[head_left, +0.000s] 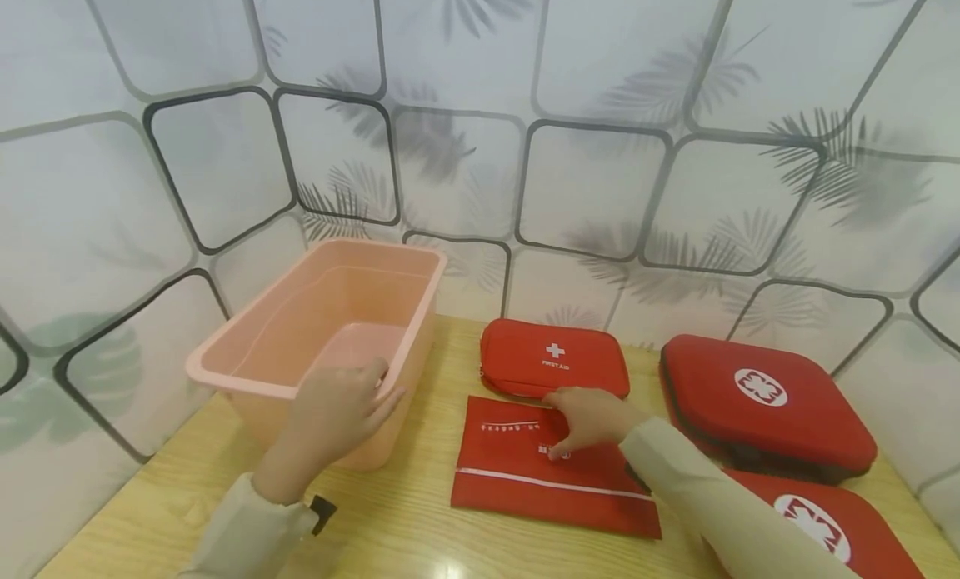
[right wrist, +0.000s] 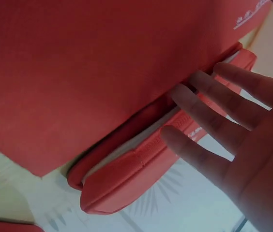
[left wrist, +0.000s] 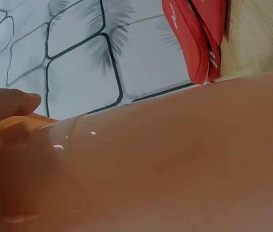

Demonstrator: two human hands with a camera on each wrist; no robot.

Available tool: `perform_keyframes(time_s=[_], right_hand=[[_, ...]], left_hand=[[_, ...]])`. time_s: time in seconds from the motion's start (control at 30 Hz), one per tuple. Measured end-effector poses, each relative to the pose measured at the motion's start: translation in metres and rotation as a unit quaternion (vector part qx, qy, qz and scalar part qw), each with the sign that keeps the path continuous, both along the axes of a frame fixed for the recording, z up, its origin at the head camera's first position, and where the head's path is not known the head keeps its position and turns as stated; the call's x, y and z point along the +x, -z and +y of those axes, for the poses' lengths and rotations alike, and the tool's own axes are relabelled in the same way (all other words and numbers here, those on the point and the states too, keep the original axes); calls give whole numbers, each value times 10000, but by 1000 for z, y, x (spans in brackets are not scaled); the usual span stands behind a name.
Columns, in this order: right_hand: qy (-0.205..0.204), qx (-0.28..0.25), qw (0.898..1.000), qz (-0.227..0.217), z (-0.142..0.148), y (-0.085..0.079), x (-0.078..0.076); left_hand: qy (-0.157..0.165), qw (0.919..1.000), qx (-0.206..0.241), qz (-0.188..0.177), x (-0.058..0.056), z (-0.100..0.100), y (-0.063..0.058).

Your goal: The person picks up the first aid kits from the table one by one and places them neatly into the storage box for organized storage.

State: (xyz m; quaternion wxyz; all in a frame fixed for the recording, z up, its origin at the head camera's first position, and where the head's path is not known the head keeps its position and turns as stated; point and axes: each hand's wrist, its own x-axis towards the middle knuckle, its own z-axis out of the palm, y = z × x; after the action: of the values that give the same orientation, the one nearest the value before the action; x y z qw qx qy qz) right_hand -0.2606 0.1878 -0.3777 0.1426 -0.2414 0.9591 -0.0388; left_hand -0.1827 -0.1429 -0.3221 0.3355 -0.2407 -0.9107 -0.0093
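My left hand [head_left: 337, 414] grips the near right rim of a pink plastic basin [head_left: 258, 385], the fingers inside and the thumb along the outer side. In the left wrist view the basin's wall [left wrist: 165, 154] fills the lower part, with part of the left hand [left wrist: 6, 106] at the edge. My right hand [head_left: 592, 419] hovers over a flat red pouch [head_left: 517, 500] with a white stripe. Straight, spread fingers [right wrist: 209, 116] reach the gap between that pouch and a small red zippered first aid bag [head_left: 525, 354]. Whether they touch either is hard to tell.
At the right lies a red hard case [head_left: 810, 396] with a white round emblem. A similar red case [head_left: 877, 537] sits in front of it, partly behind the right sleeve. A patterned wall covering [head_left: 592, 196] rises behind the wooden table [head_left: 405, 529].
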Motion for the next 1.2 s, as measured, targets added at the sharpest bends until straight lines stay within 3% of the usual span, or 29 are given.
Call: perform_keyframes(time_s=[0.13, 0.3, 0.43, 0.67, 0.93, 1.2], right_hand=[[118, 32, 9999, -116, -2, 3, -1], [117, 58, 9998, -143, -4, 4, -1], [-16, 51, 10000, -17, -4, 4, -1], [-199, 15, 9998, 61, 3, 8, -2], [-16, -103, 9999, -121, 4, 6, -4], [-94, -118, 9997, -204, 5, 1, -7]], left_hand=[[78, 9996, -103, 243, -1, 1, 1], [55, 9999, -35, 114, 0, 8, 3], [35, 10000, 16, 81, 0, 15, 3], [83, 9993, -7, 359, -2, 27, 4], [97, 9997, -1, 225, -4, 35, 5], [56, 9998, -10, 209, -3, 36, 5]])
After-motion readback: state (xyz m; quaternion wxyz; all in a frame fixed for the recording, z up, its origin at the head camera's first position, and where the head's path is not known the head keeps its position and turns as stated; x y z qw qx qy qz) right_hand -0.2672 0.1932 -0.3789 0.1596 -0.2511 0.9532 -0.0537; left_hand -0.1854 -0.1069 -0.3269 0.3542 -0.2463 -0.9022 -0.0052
